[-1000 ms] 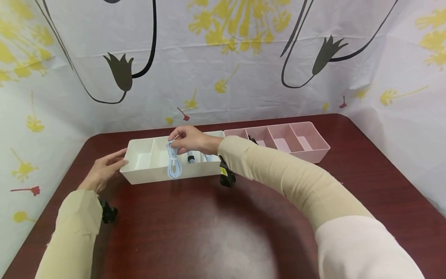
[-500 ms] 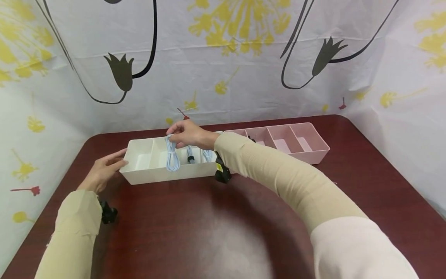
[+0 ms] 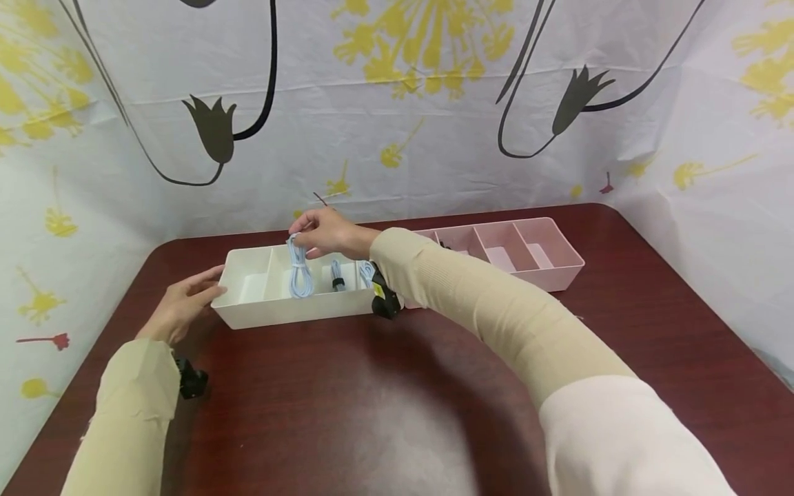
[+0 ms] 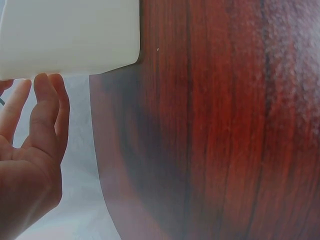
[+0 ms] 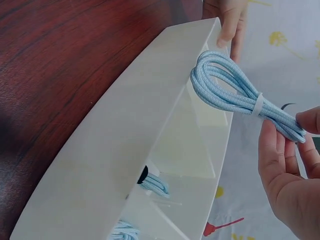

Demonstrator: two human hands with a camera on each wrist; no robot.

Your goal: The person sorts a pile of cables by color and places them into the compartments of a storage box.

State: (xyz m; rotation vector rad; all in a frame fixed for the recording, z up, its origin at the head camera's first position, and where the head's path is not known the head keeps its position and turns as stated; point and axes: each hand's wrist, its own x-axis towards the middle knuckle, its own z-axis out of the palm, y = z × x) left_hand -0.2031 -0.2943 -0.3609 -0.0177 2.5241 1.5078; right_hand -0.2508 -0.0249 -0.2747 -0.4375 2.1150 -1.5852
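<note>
A light-blue coiled cable with a white tie hangs from my right hand, which pinches one end between thumb and fingertips. It hangs over the second compartment from the left of the white divided box. In the right wrist view the loops of the cable stand apart from the box. My left hand touches the box's left end with its fingertips, the thumb at the corner rim. Another blue cable with a black strap lies in the third compartment, and another blue cable lies farther right.
A pink divided box adjoins the white one on the right; a black item shows in it, partly hidden by my right sleeve. The dark red tabletop extends in front. A patterned cloth hangs behind and at the sides.
My right hand has moved slightly left and up with the coiled cable, which now hangs over the compartment instead of across the front wall. The left hand has stayed at the box's end.
</note>
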